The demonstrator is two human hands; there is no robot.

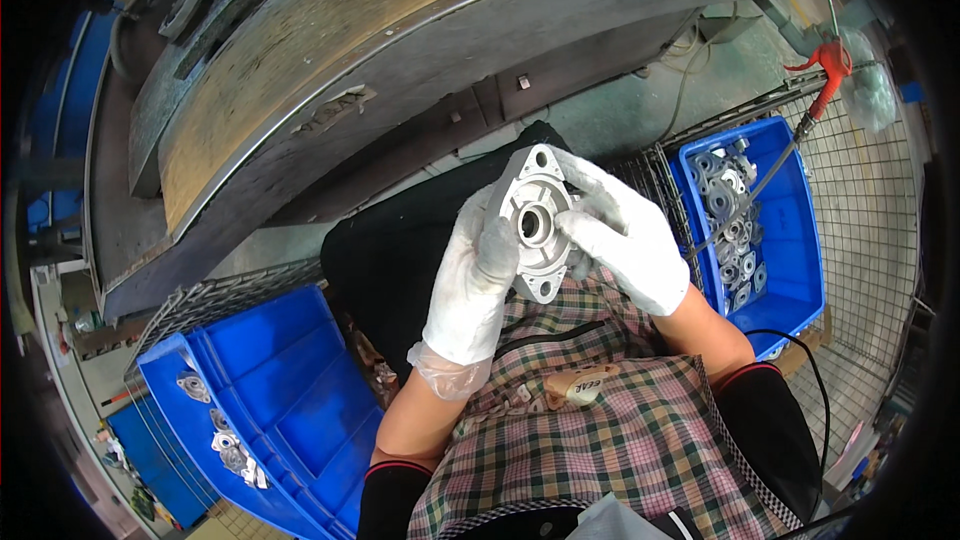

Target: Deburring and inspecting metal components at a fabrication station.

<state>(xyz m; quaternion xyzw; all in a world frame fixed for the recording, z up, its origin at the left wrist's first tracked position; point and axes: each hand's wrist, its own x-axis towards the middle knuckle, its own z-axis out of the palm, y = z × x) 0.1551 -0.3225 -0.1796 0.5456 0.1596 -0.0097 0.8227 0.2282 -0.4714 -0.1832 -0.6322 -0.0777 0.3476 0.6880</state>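
Note:
Between my two white-gloved hands is a silver-grey metal flange casting (541, 252), held upright over my lap. It has a round bore in the middle, ribs around it and a bolt hole at each pointed end. My left hand (474, 275) grips its left edge, the thumb lying on the front face. From the other side my right hand (627, 238) holds it, thumb and fingertips bent against the face near the bore. The fingers behind the casting are mostly hidden.
At my right a blue bin (797, 230) holds several metal castings (737, 230). A red-handled air gun (831, 62) hangs above it. Another blue bin (290, 370) stands at my left, with a few castings (232, 450) showing. Ahead runs a workbench's metal edge (400, 37).

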